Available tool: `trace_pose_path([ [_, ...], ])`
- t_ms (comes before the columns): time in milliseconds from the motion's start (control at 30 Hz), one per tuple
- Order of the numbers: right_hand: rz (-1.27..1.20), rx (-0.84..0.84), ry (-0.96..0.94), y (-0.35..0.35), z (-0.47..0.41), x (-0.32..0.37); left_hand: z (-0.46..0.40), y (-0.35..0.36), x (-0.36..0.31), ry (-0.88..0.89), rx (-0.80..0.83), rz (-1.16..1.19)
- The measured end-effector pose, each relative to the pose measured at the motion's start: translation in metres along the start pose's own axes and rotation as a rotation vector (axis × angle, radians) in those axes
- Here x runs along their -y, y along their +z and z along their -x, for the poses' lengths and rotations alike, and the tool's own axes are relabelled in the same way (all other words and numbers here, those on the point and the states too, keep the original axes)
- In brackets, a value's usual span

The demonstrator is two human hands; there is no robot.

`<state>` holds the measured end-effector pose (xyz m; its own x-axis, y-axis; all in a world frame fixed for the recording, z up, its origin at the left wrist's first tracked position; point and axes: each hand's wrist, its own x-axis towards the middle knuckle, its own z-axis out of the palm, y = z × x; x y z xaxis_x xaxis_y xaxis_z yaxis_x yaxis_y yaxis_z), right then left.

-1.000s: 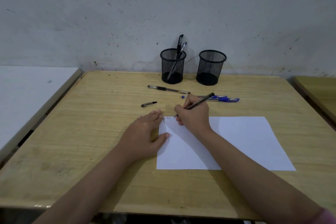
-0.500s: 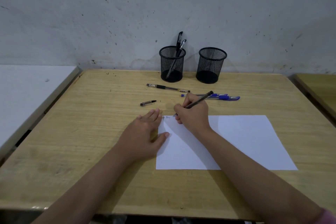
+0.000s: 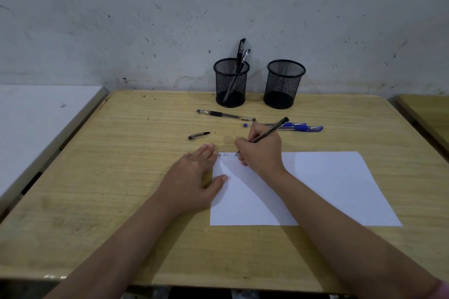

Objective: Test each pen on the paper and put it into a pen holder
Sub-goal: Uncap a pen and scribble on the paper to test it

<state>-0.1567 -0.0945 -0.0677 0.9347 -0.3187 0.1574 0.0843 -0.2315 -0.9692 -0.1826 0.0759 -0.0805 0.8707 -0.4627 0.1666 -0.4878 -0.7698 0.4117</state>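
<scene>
Two black mesh pen holders stand at the far edge of the wooden desk (image 3: 121, 201), against the grey wall: the left pen holder (image 3: 231, 82) has two dark pens (image 3: 240, 60) leaning toward one o'clock inside it, and the right pen holder (image 3: 284, 84) sits just beside it at its three o'clock, with nothing visible above its rim. A white sheet of paper (image 3: 328, 189) lies flat on the desk nearer the person. The right hand (image 3: 262, 150) is closed around a dark pen (image 3: 269, 130), its tip meeting the paper's top-left corner area next to some small scribbles (image 3: 224, 155), its back end pointing up toward two o'clock. The left hand (image 3: 194, 177) lies flat and unclenched, gripping nothing, its fingertips and thumb pressing on the paper's left edge. At twelve o'clock from the writing hand, a clear pen with a black grip (image 3: 226, 115) lies on the desk, well short of the holders. At two o'clock from the hand, two blue pens (image 3: 301, 127) lie side by side, partly behind the held pen. A loose pen cap (image 3: 198, 135) rests on the desk at twelve o'clock from the left hand.
</scene>
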Motion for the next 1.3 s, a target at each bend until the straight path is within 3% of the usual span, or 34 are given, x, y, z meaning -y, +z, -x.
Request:
trace_pose_path([
  [500,-0.011,-0.044,0.02,-0.002,0.0,0.0,0.001,0.001,0.0,0.006,-0.032,0.009],
  [600,-0.069,-0.07,0.076,-0.004,-0.001,0.001,0.0,-0.002,-0.003,0.008,-0.098,0.009],
  [700,-0.167,-0.089,0.111,-0.005,-0.002,0.004,-0.008,-0.007,0.001,0.022,-0.271,-0.01],
  [800,-0.248,-0.051,0.108,-0.005,-0.004,0.003,-0.023,-0.015,0.01,-0.057,-0.382,-0.035],
  [967,-0.263,-0.018,0.086,-0.006,-0.004,0.0,-0.044,-0.019,0.024,-0.182,-0.365,-0.075],
  [1200,-0.211,0.046,-0.002,-0.01,0.001,0.01,-0.052,-0.016,0.027,-0.185,-0.372,-0.047],
  [1300,-0.256,0.047,-0.037,-0.015,0.0,0.017,-0.049,-0.023,0.01,-0.173,-0.468,0.161],
])
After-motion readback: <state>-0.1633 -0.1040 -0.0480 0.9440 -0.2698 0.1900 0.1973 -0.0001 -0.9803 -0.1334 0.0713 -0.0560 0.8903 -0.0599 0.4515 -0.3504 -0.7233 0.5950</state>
